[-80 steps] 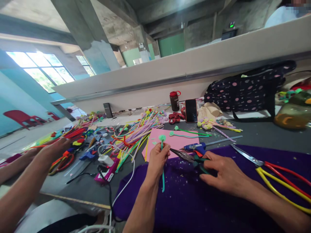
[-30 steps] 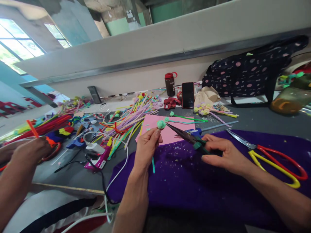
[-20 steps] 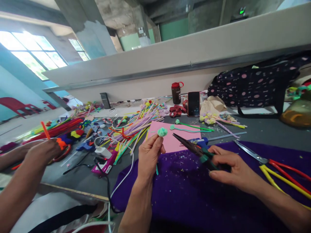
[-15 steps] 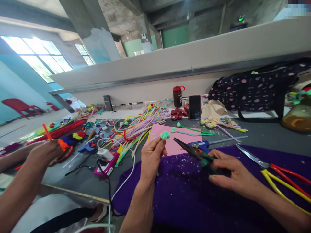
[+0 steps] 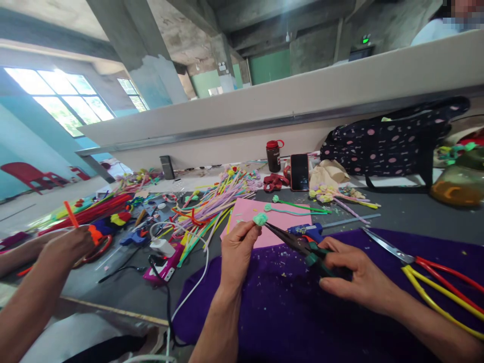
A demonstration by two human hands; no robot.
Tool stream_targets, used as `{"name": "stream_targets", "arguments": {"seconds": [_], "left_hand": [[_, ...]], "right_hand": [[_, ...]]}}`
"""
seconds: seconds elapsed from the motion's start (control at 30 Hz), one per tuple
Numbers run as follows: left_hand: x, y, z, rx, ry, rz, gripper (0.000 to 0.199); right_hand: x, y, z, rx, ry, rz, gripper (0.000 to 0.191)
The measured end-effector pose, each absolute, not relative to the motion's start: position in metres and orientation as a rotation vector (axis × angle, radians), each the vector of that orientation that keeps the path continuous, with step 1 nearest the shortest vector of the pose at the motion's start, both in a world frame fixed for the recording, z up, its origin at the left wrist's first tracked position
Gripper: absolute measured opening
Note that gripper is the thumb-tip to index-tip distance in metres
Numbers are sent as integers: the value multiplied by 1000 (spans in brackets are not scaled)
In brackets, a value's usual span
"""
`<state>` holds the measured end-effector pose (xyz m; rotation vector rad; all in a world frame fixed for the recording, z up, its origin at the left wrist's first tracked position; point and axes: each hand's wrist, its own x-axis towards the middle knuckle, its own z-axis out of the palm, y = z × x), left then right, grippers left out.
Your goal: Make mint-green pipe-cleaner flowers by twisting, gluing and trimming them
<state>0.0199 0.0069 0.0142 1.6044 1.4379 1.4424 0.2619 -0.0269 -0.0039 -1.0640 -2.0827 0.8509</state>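
Observation:
My left hand [image 5: 239, 248] pinches a small mint-green fuzzy ball [image 5: 260, 219], apparently of pipe cleaner, between thumb and fingers. Wrapped in my right hand [image 5: 353, 269] are dark long-nose pliers [image 5: 293, 241] with green handles. Their tips meet the ball's right side; whether they grip it I cannot tell. Behind the ball lies a pink sheet [image 5: 289, 234] on the table. Two green pipe cleaners with balled ends [image 5: 298, 209] rest across its far edge. A blue glue gun [image 5: 307, 231] lies just beyond the pliers, partly hidden by them.
Red-and-yellow-handled scissors [image 5: 406, 259] lie open on a purple cloth [image 5: 280, 312]. Many loose pipe cleaners [image 5: 223, 194] are heaped at the back. A magenta power strip [image 5: 164, 269] with cords sits left. Another person's hand [image 5: 71, 247] works at far left. A phone [image 5: 299, 172] and bottle [image 5: 274, 155] stand behind.
The pliers have moved left toward the ball, and their tips now touch it. My left hand still pinches the ball. The whole view has shifted slightly.

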Motion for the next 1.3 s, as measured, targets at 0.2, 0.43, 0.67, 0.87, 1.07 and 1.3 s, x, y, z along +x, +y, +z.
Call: {"name": "stream_targets", "arguments": {"seconds": [0.2, 0.43, 0.67, 0.87, 1.07, 1.3], "left_hand": [[19, 6, 16, 1636, 1455, 1449, 19], [18, 7, 13, 1625, 1444, 1458, 19], [16, 9, 10, 1596, 1439, 1478, 22], [17, 9, 8, 1621, 1412, 1477, 24], [18, 8, 8, 1650, 1416, 1480, 23], [18, 8, 10, 1673, 1406, 1478, 21]], "right_hand": [[261, -26, -4, -1068, -2087, 854, 23], [260, -26, -4, -1083, -2077, 847, 24], [260, -26, -4, -1067, -2091, 873, 25], [259, -25, -3, -1057, -2090, 878, 26], [259, -26, -5, -1053, -2084, 890, 27], [259, -24, -7, -1039, -2070, 910, 28]]}}
